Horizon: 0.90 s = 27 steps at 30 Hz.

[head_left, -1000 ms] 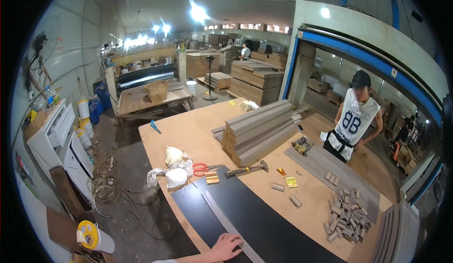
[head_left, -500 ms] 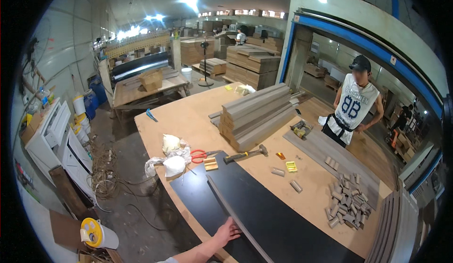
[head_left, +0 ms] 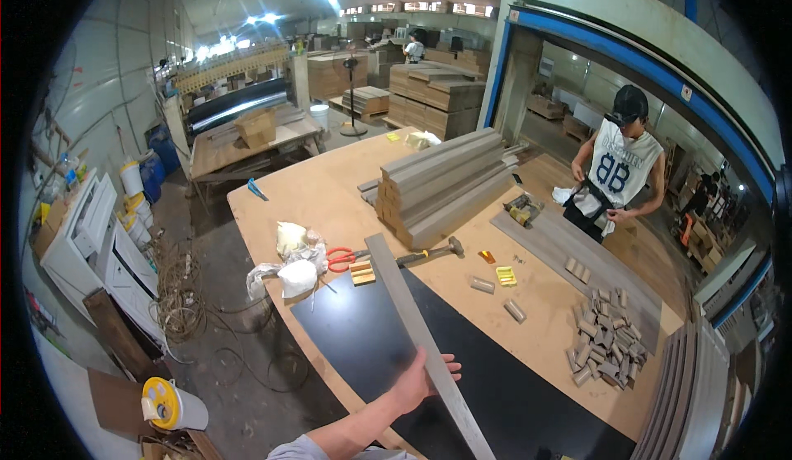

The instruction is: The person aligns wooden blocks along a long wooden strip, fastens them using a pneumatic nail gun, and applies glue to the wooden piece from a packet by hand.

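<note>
My left hand (head_left: 419,382) reaches in from the lower edge and grips a long grey-brown wood-look strip (head_left: 410,316). Its fingertips come out past the strip's right side. The strip slants from beside the hammer down to the lower edge, where its near end runs out of view. Beneath it lies a black board (head_left: 346,320) on the table. My right hand is not in view. By the strip's far end are a hammer (head_left: 437,251), red-handled pliers (head_left: 340,258), a small yellowish wooden block (head_left: 361,273) and white plastic bags (head_left: 299,278).
A stack of grey-brown profiles (head_left: 445,184) stands on the tan tabletop (head_left: 313,188). Rightward lie a heap of short cut pieces (head_left: 609,340), a yellow holder (head_left: 506,276) and a power tool (head_left: 522,211). A person (head_left: 619,163) stands across the table. Cables (head_left: 177,303) lie on the floor at left.
The strip has risen off the board and turned its broad face up, its far end now overlapping the hammer's handle. My left hand moved up with it. The person opposite brought both hands to their waist.
</note>
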Motion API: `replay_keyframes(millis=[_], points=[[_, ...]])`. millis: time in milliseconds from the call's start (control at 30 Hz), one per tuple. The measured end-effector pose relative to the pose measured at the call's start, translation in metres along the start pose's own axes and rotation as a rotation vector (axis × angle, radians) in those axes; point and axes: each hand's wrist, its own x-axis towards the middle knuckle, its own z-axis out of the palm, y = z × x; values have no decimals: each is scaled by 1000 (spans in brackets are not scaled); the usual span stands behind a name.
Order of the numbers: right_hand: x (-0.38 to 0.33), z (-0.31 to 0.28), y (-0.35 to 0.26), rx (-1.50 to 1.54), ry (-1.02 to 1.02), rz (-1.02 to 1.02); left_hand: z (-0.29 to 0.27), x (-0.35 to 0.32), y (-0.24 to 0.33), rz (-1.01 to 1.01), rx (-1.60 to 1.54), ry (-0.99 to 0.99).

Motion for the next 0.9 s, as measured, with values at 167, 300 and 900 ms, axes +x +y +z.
replay_keyframes(millis=[167,300,900], points=[[23,36,-10,-14,36,-5,9,-16,5,-46,67,-114],[32,39,-11,-22,66,32,-10,-12,53,260,-86,-62],[7,22,-22,-22,40,42,-20,-54,149,640,-207,96]])
